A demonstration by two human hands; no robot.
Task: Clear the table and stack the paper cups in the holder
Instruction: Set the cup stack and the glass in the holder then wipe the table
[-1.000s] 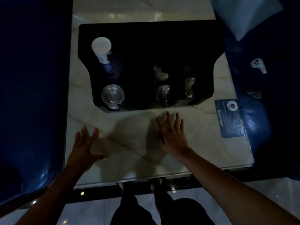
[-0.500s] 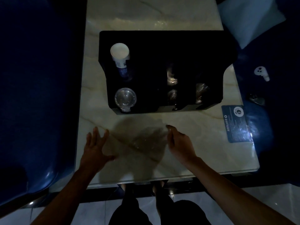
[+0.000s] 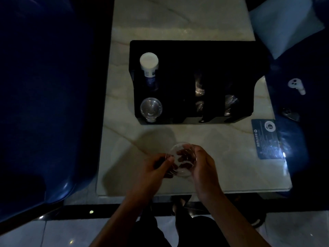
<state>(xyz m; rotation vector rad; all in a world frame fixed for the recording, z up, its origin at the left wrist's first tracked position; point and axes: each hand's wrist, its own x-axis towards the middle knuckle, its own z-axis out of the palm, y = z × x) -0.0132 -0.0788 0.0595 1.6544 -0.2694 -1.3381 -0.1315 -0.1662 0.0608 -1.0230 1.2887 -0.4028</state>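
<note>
Your legs: dark trousers [image 3: 192, 232] at the bottom edge, over pale floor tiles [image 3: 53, 234].
Your left hand [image 3: 151, 172]: curled shut on the left side of a clear plastic cup, thumb lying over its rim.
Your right hand [image 3: 204, 166]: wrapped closed on the right side of the same cup; you can see fingers through the wall.
Clear plastic cup [image 3: 183, 158]: held between both your hands above the near part of the table, mouth facing up toward you; whether it is one cup or several nested, you cannot tell.
Table [image 3: 231, 168]: pale marble-patterned top, dimly lit.
Card [image 3: 267, 139]: dark printed card lying flat near the table's right edge.
Holder [image 3: 178, 54]: black multi-slot organiser standing past your hands, mid-table.
Holder, front left slot: another clear cup [image 3: 151, 107], seen from above.
Holder, back left slot: white-capped tube [image 3: 149, 63], upright.
Holder, middle and right slots: glinting clear items [image 3: 199, 86], too dark to identify.
Seats: blue upholstery [image 3: 44, 104] to your left and right.
Right seat: small white object [image 3: 296, 85].
</note>
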